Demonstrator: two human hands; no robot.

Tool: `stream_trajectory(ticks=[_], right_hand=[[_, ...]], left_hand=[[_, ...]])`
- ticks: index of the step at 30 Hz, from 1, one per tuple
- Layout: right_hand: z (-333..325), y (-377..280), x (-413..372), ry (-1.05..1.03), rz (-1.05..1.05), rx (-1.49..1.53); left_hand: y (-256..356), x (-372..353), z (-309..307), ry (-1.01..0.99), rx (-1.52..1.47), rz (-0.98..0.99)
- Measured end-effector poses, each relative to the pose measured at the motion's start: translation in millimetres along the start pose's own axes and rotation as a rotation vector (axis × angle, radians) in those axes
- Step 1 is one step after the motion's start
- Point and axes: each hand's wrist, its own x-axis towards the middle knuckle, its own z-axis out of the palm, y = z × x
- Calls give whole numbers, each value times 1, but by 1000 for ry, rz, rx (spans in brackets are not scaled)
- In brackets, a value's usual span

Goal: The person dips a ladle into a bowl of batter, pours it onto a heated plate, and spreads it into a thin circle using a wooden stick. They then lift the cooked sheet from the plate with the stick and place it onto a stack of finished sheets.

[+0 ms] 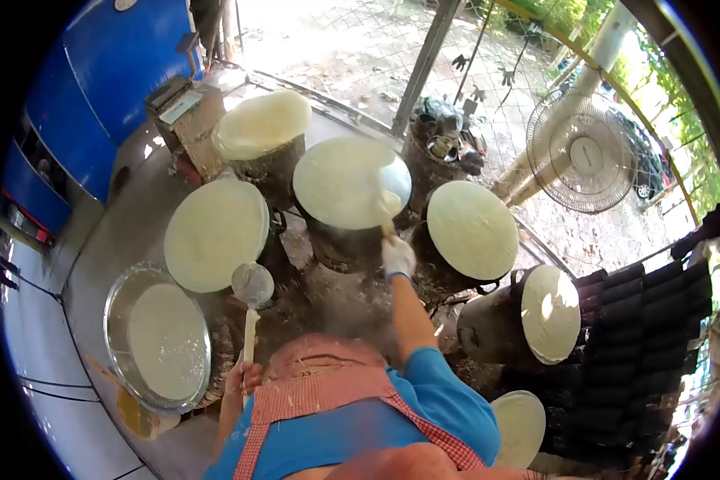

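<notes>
My left hand (242, 378), bare, is closed around the pale handle of a ladle (253, 285). The ladle's round metal bowl is beside the near edge of a batter-covered griddle (216, 234) on the left. My right hand (398, 258), in a white glove, reaches forward and grips a spreader (389, 210) by its short handle. The spreader's pale head rests on the middle griddle (346, 182), where white batter covers most of the surface and a shiny strip shows on the right. At the left stands a large metal basin (114, 316) with white batter (168, 340) in it.
More round griddles carry pale sheets: one at the back left (262, 124), one right of centre (472, 230), others further right (550, 314) and lower right (520, 428). Dark stacked pieces (616, 360) lie at the right. A fan (582, 152) stands beyond, near a wire fence.
</notes>
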Motion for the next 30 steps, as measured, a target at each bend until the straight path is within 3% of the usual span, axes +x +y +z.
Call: stream_trajectory(ticks=[1, 3, 4, 5, 9, 10, 11, 12, 13, 15, 16, 17, 19, 20, 21, 23, 26, 28, 29, 30], right_hand=[[29, 7, 4, 5, -127, 0], [33, -3, -18, -250, -252, -221], [26, 7, -27, -306, -205, -208], [13, 24, -31, -358, -157, -192], [-19, 65, 32, -105, -52, -174], [-27, 45, 47, -128, 44, 26], [-27, 18, 52, -78, 87, -14], [0, 19, 53, 38, -52, 7], [19, 21, 44, -1, -162, -14], [7, 27, -2, -306, -347, -355], [-2, 42, -19, -391, -268, -283], [1, 72, -22, -246, -268, -200], [12, 107, 27, -185, 71, -200], [18, 108, 47, -95, 61, -81], [0, 77, 78, -7, 56, 31], [-4, 25, 106, -92, 97, -3], [8, 61, 40, -198, -303, -401], [-1, 99, 6, -160, -105, -21], [-21, 85, 27, -339, 239, -103], [-1, 90, 59, -209, 202, -1]], left_hand=[[-3, 8, -15, -9, -117, -48], [-1, 25, -30, -94, -276, -131], [-1, 32, -22, -164, -325, -172], [-1, 36, -12, -107, -247, -173], [-2, 47, 0, 34, -240, -177], [-3, 49, 0, 63, -248, -178], [-2, 53, 0, 91, -254, -177], [-4, 56, -1, 114, -267, -179], [-2, 58, 0, 138, -270, -175], [2, 69, 3, 165, -257, -179], [4, 74, 6, 174, -246, -178], [3, 80, 10, 180, -242, -180], [1, 86, 16, 207, -227, -174], [1, 88, 18, 226, -223, -171], [2, 88, 20, 252, -208, -161], [-1, 88, 23, 308, -209, -146], [-2, 86, 26, 374, -218, -125], [-7, 90, 25, 382, -222, -121], [-10, 94, 25, 385, -224, -117], [-14, 96, 25, 391, -232, -116]])
